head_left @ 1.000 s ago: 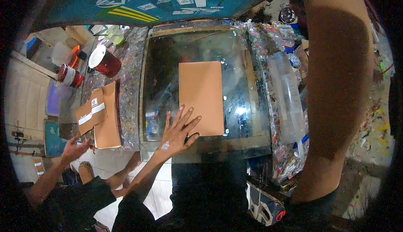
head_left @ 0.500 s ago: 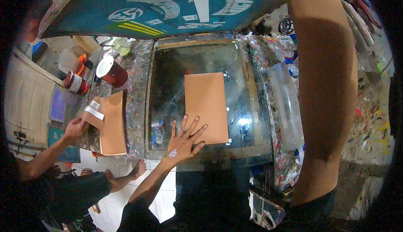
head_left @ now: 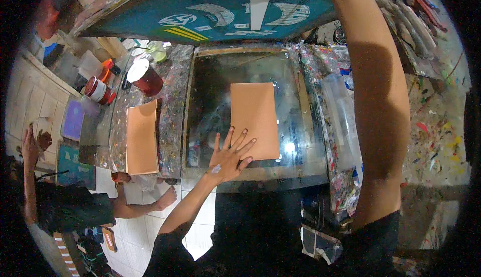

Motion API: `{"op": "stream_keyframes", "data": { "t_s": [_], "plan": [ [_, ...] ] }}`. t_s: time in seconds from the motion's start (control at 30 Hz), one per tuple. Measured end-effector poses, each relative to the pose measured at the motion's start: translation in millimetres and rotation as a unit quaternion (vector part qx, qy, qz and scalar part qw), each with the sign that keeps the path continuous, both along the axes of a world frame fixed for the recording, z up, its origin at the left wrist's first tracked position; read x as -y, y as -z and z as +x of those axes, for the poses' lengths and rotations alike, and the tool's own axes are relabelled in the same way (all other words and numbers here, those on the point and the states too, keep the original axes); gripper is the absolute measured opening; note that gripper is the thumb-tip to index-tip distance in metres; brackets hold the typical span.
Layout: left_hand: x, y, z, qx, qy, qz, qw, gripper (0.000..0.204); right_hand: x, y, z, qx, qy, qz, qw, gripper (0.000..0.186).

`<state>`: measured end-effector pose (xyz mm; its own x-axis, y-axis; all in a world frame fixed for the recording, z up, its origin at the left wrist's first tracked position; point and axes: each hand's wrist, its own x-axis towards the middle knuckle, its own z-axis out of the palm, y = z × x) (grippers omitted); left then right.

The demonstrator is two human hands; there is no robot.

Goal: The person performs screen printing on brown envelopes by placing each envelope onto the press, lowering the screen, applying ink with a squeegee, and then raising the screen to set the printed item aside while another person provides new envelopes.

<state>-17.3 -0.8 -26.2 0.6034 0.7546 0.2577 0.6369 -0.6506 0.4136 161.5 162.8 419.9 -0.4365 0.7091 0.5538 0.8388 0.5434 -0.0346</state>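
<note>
At the far left, a co-worker's raised hand [head_left: 30, 147] stands well apart from the worktop. Next come a red jar with a white label [head_left: 97, 90], then a stack of tan-brown rectangular sheets [head_left: 142, 136] on the paint-spattered grey worktop [head_left: 173, 106], with a dark red cylindrical tub with a white top [head_left: 145, 79] just beyond it. In the middle, a tilted teal screen with white and yellow designs [head_left: 245, 14] rises behind a dark wood-framed glass pane [head_left: 213, 104]. The left hand [head_left: 231, 158] lies flat, fingers spread wide and gripping nothing, on the lower left part of a single tan-brown rectangular sheet [head_left: 254, 109] resting upon the glass. At the right, past a clear plastic strip [head_left: 340, 111], the bare right forearm [head_left: 376, 71] reaches up to the top edge; the right hand is out of sight, so its hold cannot be told
</note>
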Motion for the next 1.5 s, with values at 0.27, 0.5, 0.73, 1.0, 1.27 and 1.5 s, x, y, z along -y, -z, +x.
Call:
{"op": "stream_keyframes", "data": {
  "t_s": [0.27,0.5,0.73,1.0,1.27,1.5],
  "plan": [
    [13.0,-75.0,16.1,0.030,-0.091,0.142,0.985,0.079,91.4,27.3,-1.4,0.018,0.137,-0.049,0.989,0.067],
    [116.1,-92.6,-5.8,0.598,-0.191,-0.355,0.693,0.064,183.4,231.2,9.5,0.064,0.028,-0.101,0.992,0.053],
    [134.4,-24.6,-2.7,0.663,-0.251,-0.493,0.504,0.043,196.1,324.5,24.9,0.126,-0.026,-0.364,0.923,0.030],
    [143.1,47.1,-8.4,0.644,-0.251,-0.530,0.492,0.068,-61.1,365.5,43.0,0.129,0.054,-0.247,0.959,0.038],
    [149.7,-2.2,-20.9,0.528,-0.240,-0.561,0.590,0.051,-22.4,376.1,43.0,0.115,0.016,-0.166,0.979,0.032],
    [140.8,-24.5,-10.4,0.545,-0.268,-0.502,0.616,0.032,146.3,369.8,30.9,0.109,-0.040,-0.238,0.964,0.024]
  ]
}}
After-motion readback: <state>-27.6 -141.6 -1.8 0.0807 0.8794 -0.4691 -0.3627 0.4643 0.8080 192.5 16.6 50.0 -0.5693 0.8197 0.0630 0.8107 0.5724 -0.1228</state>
